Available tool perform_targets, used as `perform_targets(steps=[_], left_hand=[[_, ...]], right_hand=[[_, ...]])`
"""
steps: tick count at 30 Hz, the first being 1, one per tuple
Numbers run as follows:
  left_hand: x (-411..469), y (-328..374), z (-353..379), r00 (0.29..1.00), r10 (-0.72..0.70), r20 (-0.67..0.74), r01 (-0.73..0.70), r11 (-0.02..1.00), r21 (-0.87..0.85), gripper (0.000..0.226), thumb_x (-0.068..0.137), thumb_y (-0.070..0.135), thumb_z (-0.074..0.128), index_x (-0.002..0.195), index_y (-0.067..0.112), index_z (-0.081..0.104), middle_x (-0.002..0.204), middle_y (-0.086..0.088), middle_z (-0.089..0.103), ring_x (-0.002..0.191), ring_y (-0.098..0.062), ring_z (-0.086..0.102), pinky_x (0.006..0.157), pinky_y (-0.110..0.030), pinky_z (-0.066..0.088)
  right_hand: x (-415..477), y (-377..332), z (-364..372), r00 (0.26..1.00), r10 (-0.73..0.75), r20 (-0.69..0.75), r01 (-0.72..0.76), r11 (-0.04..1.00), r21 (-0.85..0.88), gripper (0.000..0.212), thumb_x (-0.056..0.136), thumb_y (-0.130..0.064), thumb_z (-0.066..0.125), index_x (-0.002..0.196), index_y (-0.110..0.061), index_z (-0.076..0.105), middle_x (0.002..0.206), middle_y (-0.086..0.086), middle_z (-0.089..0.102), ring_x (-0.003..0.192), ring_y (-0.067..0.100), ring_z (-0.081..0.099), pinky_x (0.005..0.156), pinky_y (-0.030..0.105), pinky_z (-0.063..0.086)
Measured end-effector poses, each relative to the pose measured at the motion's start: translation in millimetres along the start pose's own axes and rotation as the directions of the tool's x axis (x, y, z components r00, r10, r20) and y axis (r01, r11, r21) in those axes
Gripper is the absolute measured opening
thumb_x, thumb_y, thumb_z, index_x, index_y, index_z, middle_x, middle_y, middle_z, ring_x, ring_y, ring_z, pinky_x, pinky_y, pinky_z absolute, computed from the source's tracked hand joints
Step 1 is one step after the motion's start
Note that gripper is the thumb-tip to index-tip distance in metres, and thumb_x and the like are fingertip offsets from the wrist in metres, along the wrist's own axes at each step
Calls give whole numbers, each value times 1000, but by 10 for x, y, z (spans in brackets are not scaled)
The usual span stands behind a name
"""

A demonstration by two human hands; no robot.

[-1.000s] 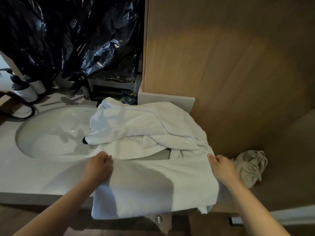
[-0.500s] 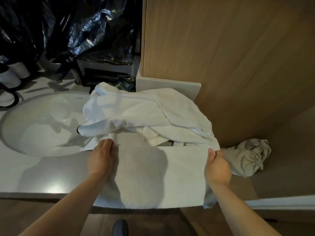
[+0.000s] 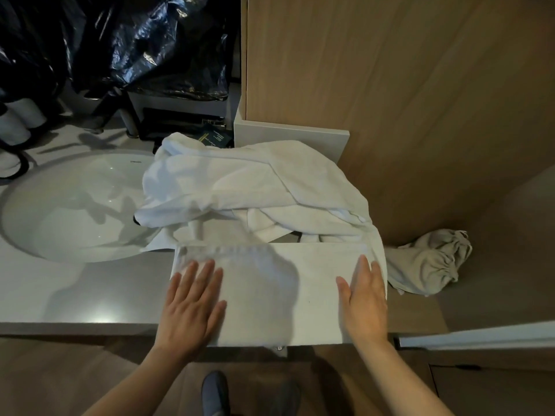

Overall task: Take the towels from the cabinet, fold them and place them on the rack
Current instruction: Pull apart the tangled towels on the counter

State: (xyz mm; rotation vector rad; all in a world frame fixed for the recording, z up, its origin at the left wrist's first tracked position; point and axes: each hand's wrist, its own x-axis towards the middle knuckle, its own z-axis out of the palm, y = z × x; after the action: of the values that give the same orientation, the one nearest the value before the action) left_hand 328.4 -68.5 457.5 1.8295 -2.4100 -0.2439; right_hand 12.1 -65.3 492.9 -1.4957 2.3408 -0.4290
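Note:
A white towel [image 3: 279, 295] lies folded into a flat rectangle at the front edge of the grey counter [image 3: 75, 295]. My left hand [image 3: 192, 307] lies flat on its left end with fingers spread. My right hand [image 3: 365, 301] lies flat on its right end, fingers straight. Behind the folded towel sits a crumpled heap of white towels [image 3: 246, 190], reaching partly over the sink. No rack is in view.
A white oval sink [image 3: 66, 205] is set in the counter at left. Black plastic bags [image 3: 135, 40] hang at the back. A wooden cabinet panel [image 3: 390, 100] rises at right, with a beige drawstring bag [image 3: 429, 262] at its foot. White bottles [image 3: 15, 124] stand far left.
Both hands let go of the far corners they were pinching and now lie flat on the towel. The towel's hanging front part is folded up, leaving a shorter rectangle.

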Motion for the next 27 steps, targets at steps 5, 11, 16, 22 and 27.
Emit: perform_targets(steps=[5,11,16,22,27], left_hand=[[45,22,-71,993,-26,114,30,999,-38,73,93,61,2,154,22,8,162,-4,-3,149,-27,-8,121,-49,-1],[314,401,-357,984,39,-171,-79,969,-235,45,94,39,44,116,9,67,123,-10,64,115,-31,59,103,-47,43],[872,1102,-482,975,189,-115,-215,932,-293,42,91,25,64,127,4,58,129,-13,58,118,-30,53,100,-37,43],[1519,1714,-511,955,296,28,-291,951,-105,43,89,48,56,112,12,58,113,-11,53,102,-30,51,93,-34,40],[1643,1851,-432,933,342,114,-352,933,79,53,87,62,51,116,19,58,109,-9,53,101,-28,52,82,-36,42]], right_hand=[[-21,182,2,1000,-3,20,3,1000,1,67,100,-51,34,156,-35,0,165,1,6,150,26,17,110,44,38],[-248,465,-28,976,211,57,-218,951,220,58,98,-51,44,144,-16,41,137,7,55,115,24,59,84,36,51],[-244,571,-158,946,265,187,-313,897,313,52,95,-58,44,127,-18,52,104,-5,57,75,-4,51,60,15,38],[-327,802,-88,828,351,437,-542,701,464,51,84,-60,62,111,-18,53,106,4,65,98,23,64,87,43,55],[-403,839,-107,841,283,462,-536,558,634,48,83,-41,69,114,-6,58,83,5,67,65,10,62,58,21,47]])
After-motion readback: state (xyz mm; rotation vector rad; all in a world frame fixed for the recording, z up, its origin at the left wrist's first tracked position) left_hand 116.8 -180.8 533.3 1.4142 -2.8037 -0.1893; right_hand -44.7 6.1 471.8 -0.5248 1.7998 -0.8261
